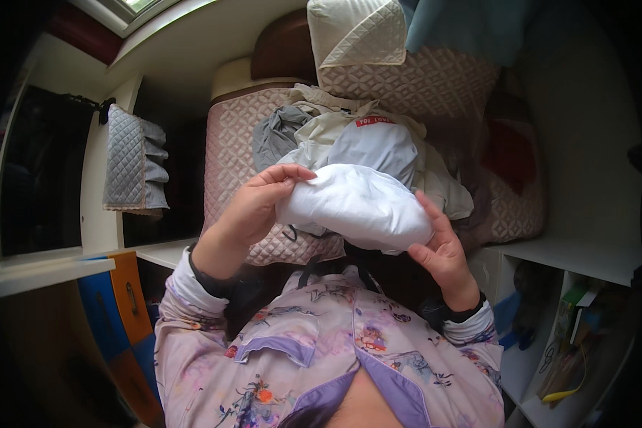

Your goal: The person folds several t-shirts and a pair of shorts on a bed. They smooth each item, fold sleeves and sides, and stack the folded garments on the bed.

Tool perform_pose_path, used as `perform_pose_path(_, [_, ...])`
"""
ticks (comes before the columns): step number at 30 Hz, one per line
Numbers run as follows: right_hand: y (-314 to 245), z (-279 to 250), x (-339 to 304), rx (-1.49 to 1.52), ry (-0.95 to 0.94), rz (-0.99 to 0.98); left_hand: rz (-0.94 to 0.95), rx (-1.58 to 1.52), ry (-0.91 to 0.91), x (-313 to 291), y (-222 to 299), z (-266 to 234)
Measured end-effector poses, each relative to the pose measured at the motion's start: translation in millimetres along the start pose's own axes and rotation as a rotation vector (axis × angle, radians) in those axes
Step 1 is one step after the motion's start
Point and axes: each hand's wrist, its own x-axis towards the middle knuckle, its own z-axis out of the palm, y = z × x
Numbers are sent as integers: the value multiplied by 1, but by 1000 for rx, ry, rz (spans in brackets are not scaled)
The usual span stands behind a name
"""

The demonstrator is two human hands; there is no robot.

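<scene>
A white cloth bundle (357,207), rounded and puffed like a folded garment, hangs between my two hands in front of my chest. My left hand (267,192) pinches its left end between thumb and fingers. At its right end, my right hand (441,246) grips the edge, thumb below and fingers above. What kind of garment it is cannot be made out. Just beyond lies a heap of clothes: a pale blue-grey piece (378,150) with a red printed patch, a cream garment (442,182) beneath it, and a dark grey piece (278,135) to the left.
The heap rests on a pink quilted sofa cover (228,150). A cream quilted cloth (357,32) drapes over the backrest. To the left, a grey quilted cover (132,160) hangs near blue and orange drawers (128,292). White shelves (549,260) with books stand at right.
</scene>
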Motion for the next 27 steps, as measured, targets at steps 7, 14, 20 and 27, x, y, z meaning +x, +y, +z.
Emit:
perform_pose_path(7, [-67,45,29,-1229,-174,-495,335,1339,-128,-91,35,27])
perform_pose_path(14, [-48,92,147,-1229,-138,-884,504,1598,465,-91,57,-38])
perform_pose_path(20, [-54,155,208,-1159,29,-1215,861,1911,1062,-119,102,-70])
perform_pose_path(27, [-12,168,192,-1139,-252,-1171,769,1981,940,-176,55,-93])
